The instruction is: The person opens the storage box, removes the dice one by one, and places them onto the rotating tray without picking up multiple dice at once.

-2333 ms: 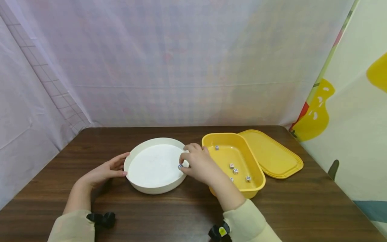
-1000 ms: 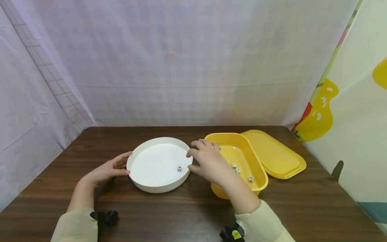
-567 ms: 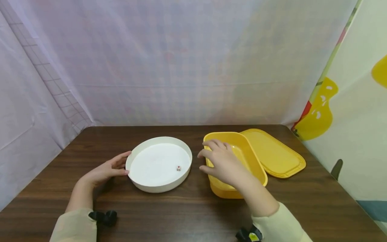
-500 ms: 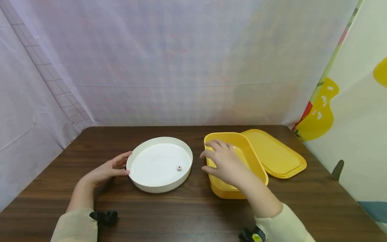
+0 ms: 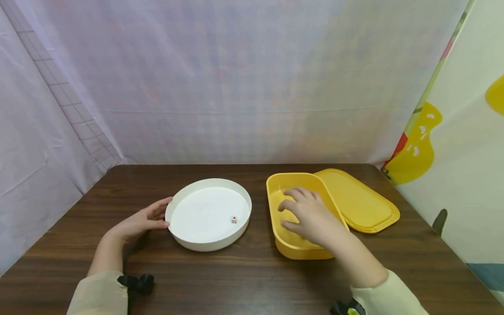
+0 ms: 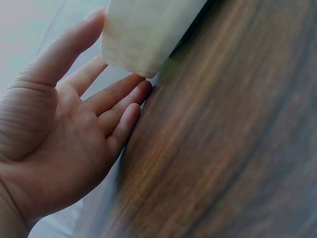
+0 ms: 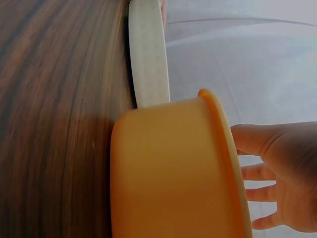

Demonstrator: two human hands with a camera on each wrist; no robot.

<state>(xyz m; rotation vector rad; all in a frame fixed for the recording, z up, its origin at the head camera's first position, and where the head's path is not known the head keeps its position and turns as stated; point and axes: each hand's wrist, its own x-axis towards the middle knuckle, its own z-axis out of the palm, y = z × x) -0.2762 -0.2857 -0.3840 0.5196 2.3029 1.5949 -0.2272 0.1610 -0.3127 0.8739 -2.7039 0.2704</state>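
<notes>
A round white tray (image 5: 204, 214) sits on the table, and one white die (image 5: 234, 219) with a red dot on top lies inside it, toward the right. My left hand (image 5: 138, 224) touches the tray's left side. In the left wrist view, the thumb and fingertips of the left hand (image 6: 74, 119) meet the tray's pale wall (image 6: 148, 37), the fingers fairly straight. Over the yellow container (image 5: 283, 245) hovers my right hand (image 5: 311, 214), its fingers spread, slightly bent and holding nothing. No dice show inside the container; the hand covers much of its floor.
A yellow lid (image 5: 358, 201) lies flat on the dark wooden table (image 5: 220, 280), partly behind the container. White cloth (image 5: 236, 87) hangs along the table's back edge. In the right wrist view, the container's wall (image 7: 173, 168) stands beside the tray.
My right hand held a die over the tray, let it go there, then moved right to above the yellow container. Several dice seen in the container are now out of sight. The left hand stays at the tray.
</notes>
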